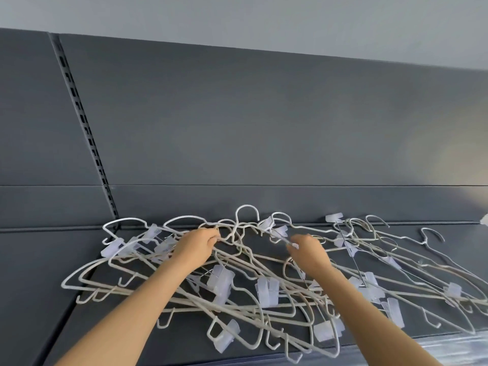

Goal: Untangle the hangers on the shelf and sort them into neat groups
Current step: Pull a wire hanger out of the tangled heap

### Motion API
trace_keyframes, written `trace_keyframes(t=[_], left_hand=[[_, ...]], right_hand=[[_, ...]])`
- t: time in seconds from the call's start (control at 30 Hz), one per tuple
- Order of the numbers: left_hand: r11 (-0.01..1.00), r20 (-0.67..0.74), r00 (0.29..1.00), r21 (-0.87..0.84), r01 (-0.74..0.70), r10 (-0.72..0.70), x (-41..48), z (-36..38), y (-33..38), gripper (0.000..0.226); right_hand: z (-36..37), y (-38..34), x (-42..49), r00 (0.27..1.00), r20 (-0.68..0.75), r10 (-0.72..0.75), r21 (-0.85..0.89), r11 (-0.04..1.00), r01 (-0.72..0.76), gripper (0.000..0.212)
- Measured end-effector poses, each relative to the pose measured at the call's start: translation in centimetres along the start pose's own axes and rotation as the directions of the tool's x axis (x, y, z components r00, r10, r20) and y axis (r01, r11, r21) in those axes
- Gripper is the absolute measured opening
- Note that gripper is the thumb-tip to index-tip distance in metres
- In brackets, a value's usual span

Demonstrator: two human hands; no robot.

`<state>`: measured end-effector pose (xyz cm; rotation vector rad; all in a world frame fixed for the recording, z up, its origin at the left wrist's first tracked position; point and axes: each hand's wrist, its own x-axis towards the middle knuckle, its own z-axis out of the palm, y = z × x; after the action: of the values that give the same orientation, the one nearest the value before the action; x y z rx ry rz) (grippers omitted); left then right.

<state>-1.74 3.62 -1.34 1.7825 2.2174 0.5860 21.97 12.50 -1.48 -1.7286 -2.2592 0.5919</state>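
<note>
Head view gives me a heap of thin white hangers point(266, 287) sprawled over the dark shelf point(39, 273), from about mid-shelf toward its right end and from the front lip nearly to the rear. None are sorted yet, and many carry translucent clips point(220, 280). Both arms reach to the back of the shelf. The left grip point(200, 243), a bare hand, is closed with fingers curled, pinching a cluster of wires where several hooks cross. The right grip point(309, 253) pinches one fine wire between thumb and fingertips, just beside a clip. I judge these hangers to be very light and stiff, with some spring in the wire. Weight should be no trouble, but snagging will be. Every hook and clip can catch a neighbour, so a straight pull would likely drag the whole heap toward the shelf's front lip. I would take each one at the neck just under its hook. The wire is stiffest there, and a small twist steers the hook out of the loops. I would keep clear of the clips, which look likely to slide or pop open.
</note>
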Motion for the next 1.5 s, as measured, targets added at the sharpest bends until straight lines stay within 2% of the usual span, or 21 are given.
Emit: trace_keyframes(t=[0.1,0.27,0.33,0.4,0.5,0.57,0.7,0.8,0.87,0.93,1.03,1.3,1.4,1.5], left_hand=[[0.999,-0.017,1.0,-0.02,-0.026,0.025,0.3,-0.4,0.0,0.025],[0.991,-0.003,0.995,-0.096,-0.096,0.096,0.7,-1.9,0.1,0.024],[0.989,-0.058,0.991,-0.075,-0.127,0.123,0.7,-2.4,0.0,0.023],[0.986,-0.119,0.984,-0.084,-0.143,0.133,0.8,-3.0,-0.2,0.022],[0.982,-0.131,0.983,-0.121,-0.148,0.132,0.5,-4.4,-0.5,0.023],[0.975,-0.108,0.984,-0.156,-0.157,0.141,0.2,-5.3,-0.3,0.022],[0.961,-0.132,0.976,-0.193,-0.196,0.173,-0.4,-6.6,-0.1,0.021],[0.974,-0.16,0.966,-0.064,-0.216,0.204,-0.3,-6.3,0.1,0.02],[0.976,-0.157,0.964,0.017,-0.216,0.216,-0.2,-5.5,0.9,0.02],[0.981,-0.151,0.971,-0.026,-0.192,0.186,-0.1,-5.0,1.6,0.021],[0.975,-0.1,0.991,-0.195,-0.11,0.092,-0.4,-5.3,1.5,0.022],[0.953,-0.035,0.995,-0.286,-0.098,0.092,-1.9,-6.7,-0.8,0.024],[0.95,-0.026,0.994,-0.292,-0.113,0.11,-1.8,-7.1,-0.8,0.024],[0.937,-0.075,0.99,-0.32,-0.137,0.119,-1.5,-7.7,-0.1,0.023]], right_hand=[[0.8,1.3,0.9,0.998,0.04,0.056,-0.152,0.987,-0.049,0.023],[0.8,0.3,1.3,0.997,0.0,0.073,-0.12,0.99,-0.072,0.017],[0.5,0.1,1.2,0.998,0.011,0.059,-0.013,0.998,-0.059,0.024],[-0.5,-0.1,1.0,0.998,0.04,0.044,0.214,0.975,-0.052,0.029],[-3.5,-1.1,0.2,0.994,0.104,0.025,0.566,0.82,-0.08,0.027],[-5.4,-1.9,-0.1,0.996,0.093,-0.008,0.635,0.77,-0.053,0.025],[-7.2,-2.6,0.0,0.997,-0.049,-0.063,0.601,0.795,0.08,0.029],[-7.0,-3.1,0.3,0.982,-0.175,-0.074,0.553,0.818,0.16,0.044],[-6.2,-3.8,0.4,0.971,-0.216,-0.103,0.54,0.816,0.207,0.041],[-5.5,-4.7,0.4,0.958,-0.251,-0.135,0.506,0.826,0.249,0.037],[-5.7,-4.7,0.7,0.946,-0.29,-0.146,0.494,0.823,0.279,0.038],[-10.4,-2.5,2.4,0.939,-0.307,-0.157,0.482,0.825,0.296,0.031],[-10.6,-2.9,1.9,0.944,-0.26,-0.202,0.444,0.843,0.303,0.035],[-8.6,-3.5,0.5,0.958,-0.176,-0.229,0.446,0.849,0.284,0.033]])
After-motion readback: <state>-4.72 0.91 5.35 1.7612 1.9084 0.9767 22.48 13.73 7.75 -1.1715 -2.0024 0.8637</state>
